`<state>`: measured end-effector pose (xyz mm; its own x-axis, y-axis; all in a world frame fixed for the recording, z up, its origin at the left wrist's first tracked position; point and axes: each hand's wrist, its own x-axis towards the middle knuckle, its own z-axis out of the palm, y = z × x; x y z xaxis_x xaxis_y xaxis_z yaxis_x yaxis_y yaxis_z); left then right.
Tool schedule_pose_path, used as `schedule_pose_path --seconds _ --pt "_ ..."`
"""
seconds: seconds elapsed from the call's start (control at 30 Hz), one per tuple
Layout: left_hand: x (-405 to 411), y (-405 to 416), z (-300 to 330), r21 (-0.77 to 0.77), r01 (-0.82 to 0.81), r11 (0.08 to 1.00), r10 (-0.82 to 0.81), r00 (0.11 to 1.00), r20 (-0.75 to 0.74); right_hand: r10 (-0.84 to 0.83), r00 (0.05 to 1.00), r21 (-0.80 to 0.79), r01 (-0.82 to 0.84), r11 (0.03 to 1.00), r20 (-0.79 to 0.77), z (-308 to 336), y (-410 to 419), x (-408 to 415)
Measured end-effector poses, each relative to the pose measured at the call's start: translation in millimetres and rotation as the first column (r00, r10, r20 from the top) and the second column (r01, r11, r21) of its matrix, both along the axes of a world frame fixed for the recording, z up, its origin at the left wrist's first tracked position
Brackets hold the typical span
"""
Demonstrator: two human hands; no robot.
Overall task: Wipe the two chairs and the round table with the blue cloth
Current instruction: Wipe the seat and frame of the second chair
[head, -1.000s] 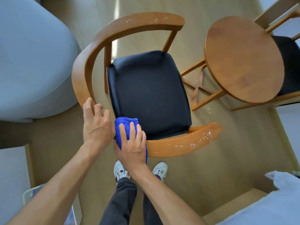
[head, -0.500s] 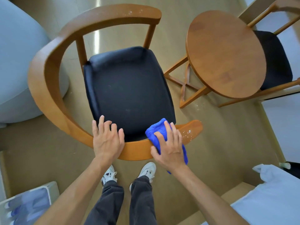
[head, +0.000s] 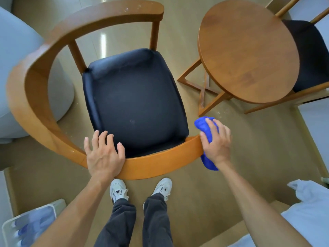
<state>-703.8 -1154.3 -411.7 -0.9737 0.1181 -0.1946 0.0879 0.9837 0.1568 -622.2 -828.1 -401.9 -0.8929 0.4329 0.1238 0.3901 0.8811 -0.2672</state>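
Note:
A wooden chair [head: 160, 164] with a curved rail and a black seat [head: 135, 100] stands in front of me. My right hand [head: 216, 141] grips the blue cloth [head: 204, 127] and presses it over the right end of the rail. My left hand [head: 104, 154] rests flat on the rail's near left part, fingers spread toward the seat. The round wooden table [head: 247, 50] stands at the upper right. Behind it, the second chair [head: 313, 56] shows only its black seat and parts of its frame.
A grey rounded seat [head: 21, 72] crowds the chair's left side. White bedding [head: 308, 211] lies at the lower right, and a white tray of bottles [head: 30, 223] sits at the lower left. My feet [head: 140, 189] stand just behind the chair. White specks dot the rail's far end.
My right hand has slid the blue cloth along the rail from the near left to its right end. My left hand moved rightward along the rail as well.

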Motion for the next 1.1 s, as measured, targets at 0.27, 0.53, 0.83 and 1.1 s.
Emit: schedule_pose_path --seconds 0.27,0.53,0.83,1.1 --pt "0.4 -0.2 0.5 -0.002 -0.004 1.0 0.004 1.0 -0.025 -0.268 0.959 0.058 0.274 0.96 -0.093 1.5 -53.9 10.3" --pt "0.7 -1.8 1.5 0.001 -0.001 1.0 0.001 0.999 -0.036 0.378 0.926 0.028 -0.377 0.926 -0.026 0.7 -144.1 28.0" --pt "-0.5 -1.8 0.5 0.025 -0.008 1.0 0.009 0.998 -0.064 -0.344 0.938 -0.375 0.331 0.866 0.033 8.1 -5.7 -6.2" --pt "-1.1 -2.4 -0.2 0.011 0.014 1.0 -0.013 0.999 -0.041 -0.125 0.992 -0.055 0.124 0.991 -0.017 6.6 -127.7 14.3"
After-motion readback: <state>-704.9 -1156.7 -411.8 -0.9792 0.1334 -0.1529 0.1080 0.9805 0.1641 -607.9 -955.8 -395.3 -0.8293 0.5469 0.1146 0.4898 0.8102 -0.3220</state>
